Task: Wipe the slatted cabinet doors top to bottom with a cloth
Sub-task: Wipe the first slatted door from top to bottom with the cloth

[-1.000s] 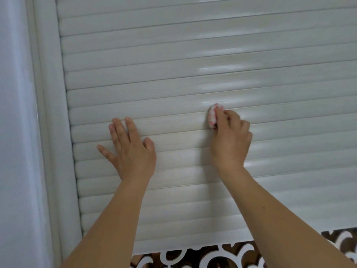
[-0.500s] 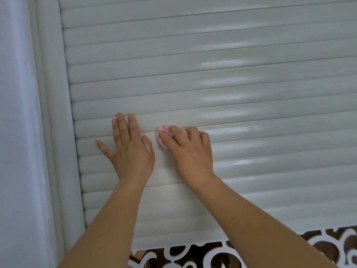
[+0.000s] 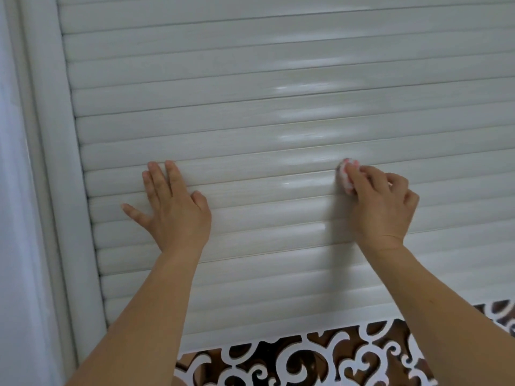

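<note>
Pressing cloth (image 3: 345, 176) w/ right hand (image 3: 381, 207) on slatted door (image 3: 250, 107).

Two hands, left (image 3: 172, 210) and right (image 3: 381, 207); one pink-and-white cloth (image 3: 345, 175); one slatted cabinet door (image 3: 250, 79); one scrollwork panel (image 3: 320, 360).

We see only a small part of the pink-white cloth (image 3: 345, 176); the right hand (image 3: 383, 210) covers the rest. The slatted door (image 3: 250, 87) is cut off at the top and right edges.
</note>
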Demonstrator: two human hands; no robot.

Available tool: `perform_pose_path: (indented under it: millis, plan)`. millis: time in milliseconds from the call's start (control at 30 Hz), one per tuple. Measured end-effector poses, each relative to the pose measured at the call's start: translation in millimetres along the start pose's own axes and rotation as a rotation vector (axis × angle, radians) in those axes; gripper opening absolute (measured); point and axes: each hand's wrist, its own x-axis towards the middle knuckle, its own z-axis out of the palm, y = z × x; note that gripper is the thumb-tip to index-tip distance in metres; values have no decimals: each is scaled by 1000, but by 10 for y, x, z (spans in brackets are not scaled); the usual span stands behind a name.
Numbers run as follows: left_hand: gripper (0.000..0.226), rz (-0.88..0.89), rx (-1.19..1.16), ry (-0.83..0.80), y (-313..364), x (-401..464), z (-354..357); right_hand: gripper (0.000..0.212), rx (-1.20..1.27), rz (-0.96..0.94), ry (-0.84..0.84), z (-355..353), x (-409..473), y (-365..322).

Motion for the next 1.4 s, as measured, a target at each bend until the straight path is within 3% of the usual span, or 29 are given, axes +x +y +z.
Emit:
perform_pose_path:
  millis: [133,267,367,433,533,600,667,700,767,833,900,1033,1233,1400]
  plan:
    - [63,121,18,-9,131,-178,11,44,108,170,-95,-95,60,86]
    - [62,267,43,-44,249,-342,72,42,337,303,37,-121,126,79]
    - [63,266,37,-46,257,-341,102,45,230,389,-5,-74,132,38]
    - [63,265,42,-44,255,-333,113,49,161,322,-35,-41,79,-107]
    - [64,254,47,-37,282,-339,136,51,171,45,-113,-37,-65,-417]
    - [66,252,42,-18,289,-347,143,42,399,-76,-234,-109,-117,-599]
    - [68,257,50,-9,283,-355,152,38,781,90,-446,-237,-57,-677]
    - [68,263,58,-5,277,-355,159,39,932,227,-451,-263,6,-644]
    - [69,269,79,1,262,-352,166,37,1043,431,-241,-281,152,-489]
    - [69,265,75,13,274,-353,181,25,965,550,-13,-288,301,-230]
    - [70,253,67,16,298,-362,188,17,800,603,90,-273,395,27]
    - [70,220,56,14,375,-393,204,19,528,586,95,-164,435,389]
    - [70,196,51,15,452,-420,221,32,522,497,207,-150,455,385]
    - [71,185,41,23,452,-424,228,45,363,135,92,-7,220,217]
